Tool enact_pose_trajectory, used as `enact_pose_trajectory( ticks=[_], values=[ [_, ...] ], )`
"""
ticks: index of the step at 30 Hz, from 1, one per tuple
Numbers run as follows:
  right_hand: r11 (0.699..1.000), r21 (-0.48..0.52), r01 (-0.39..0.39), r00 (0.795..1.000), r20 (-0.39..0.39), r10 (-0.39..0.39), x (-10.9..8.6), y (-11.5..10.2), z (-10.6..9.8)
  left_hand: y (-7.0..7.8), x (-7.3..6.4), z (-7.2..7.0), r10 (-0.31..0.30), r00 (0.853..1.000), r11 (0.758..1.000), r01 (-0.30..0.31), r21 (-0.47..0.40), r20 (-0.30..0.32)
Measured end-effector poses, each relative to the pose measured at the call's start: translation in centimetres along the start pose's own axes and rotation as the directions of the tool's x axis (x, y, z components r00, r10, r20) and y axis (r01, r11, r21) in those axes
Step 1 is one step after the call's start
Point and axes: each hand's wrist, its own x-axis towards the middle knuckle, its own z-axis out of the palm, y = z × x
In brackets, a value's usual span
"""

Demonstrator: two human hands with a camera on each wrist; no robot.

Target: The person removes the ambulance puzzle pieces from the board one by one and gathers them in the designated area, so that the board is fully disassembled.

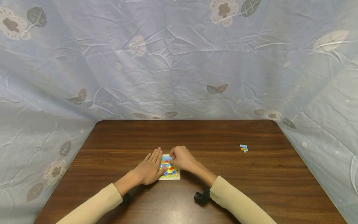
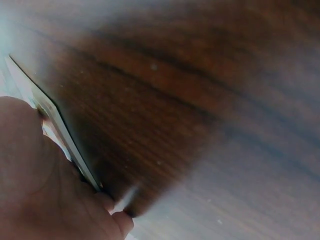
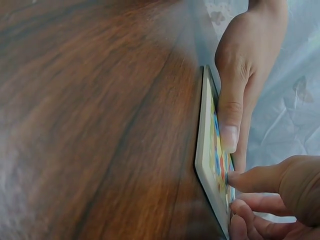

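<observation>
A small jigsaw board (image 1: 169, 178) with a pale border and a bright picture of a yellow vehicle with a red cross lies on the table. My left hand (image 1: 149, 168) rests flat over its left side, fingers straight and thumb (image 3: 230, 137) across the picture. At the upper right corner, my right hand (image 1: 183, 158) has its fingers curled, and its thumb (image 3: 240, 179) touches the picture. Thumb and fingertips pinch at a puzzle piece there, mostly hidden by the hand. In the left wrist view the left palm (image 2: 40, 175) covers the board's edge.
A loose blue and orange puzzle piece (image 1: 244, 148) lies to the right on the brown wooden table (image 1: 223, 133). Pale floral cloth (image 1: 167, 77) hangs behind the table and at both sides. A black wrist device (image 1: 202, 196) sits under the right forearm.
</observation>
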Motion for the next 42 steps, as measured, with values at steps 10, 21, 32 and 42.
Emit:
enact_pose_trajectory(
  ticks=[10, 21, 32, 42],
  values=[
    [0.998, 0.04, -0.038, 0.999, 0.006, 0.038, 0.1, 0.02, 0.11, -0.02, 0.24, 0.3, -0.026, 1.0, 0.999, 0.026, 0.028, 0.005],
    [0.998, 0.049, -0.036, 0.999, 0.006, 0.036, 0.15, 0.03, 0.01, 0.3, 0.14, -0.03, -0.035, 0.999, 0.999, 0.034, 0.024, 0.016],
    [0.998, 0.06, 0.006, 0.999, -0.035, -0.004, 0.2, 0.53, 0.19, 0.34, -0.02, -0.13, -0.036, 0.999, 0.999, 0.035, 0.022, 0.014],
    [0.992, 0.128, 0.008, 0.999, -0.039, -0.002, -0.08, 0.64, 0.16, 0.18, 0.15, 0.0, -0.037, 0.999, 0.999, 0.037, 0.029, 0.017]
  ],
)
